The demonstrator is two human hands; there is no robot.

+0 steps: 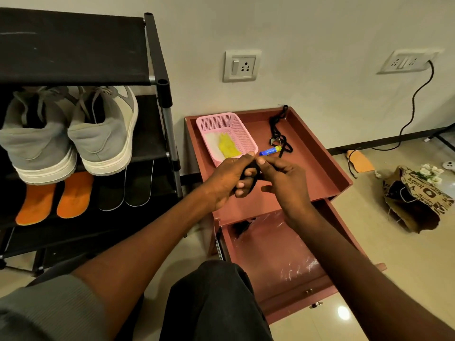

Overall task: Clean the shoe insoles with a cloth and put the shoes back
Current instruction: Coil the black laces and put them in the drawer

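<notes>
Two hands, left hand (227, 178) and right hand (283, 178), fingers curled around one small black cloth (253, 172) above the cabinet top (307, 153). Grey shoes (69, 134) on shoe rack (157, 77), orange insoles (54, 200) beneath. Risk: wadded cloth probably slips into open drawer (278, 252).

1. Top of the low reddish-brown cabinet (317, 168): bare surface along the right and near side; its raised rim borders the far and right edges.
2. Obstacles on that top: pink perforated plastic basket (225, 134) at far left, black cord (279, 134) at the far end, blue-and-yellow tube (270, 150) between them.
3. Open reddish-brown drawer (278, 257) below: interior accessible from above.
4. Black fabric-shelved shoe rack (73, 52): grey sneakers (69, 134) fill the middle tier's left; its right part is free.
</notes>
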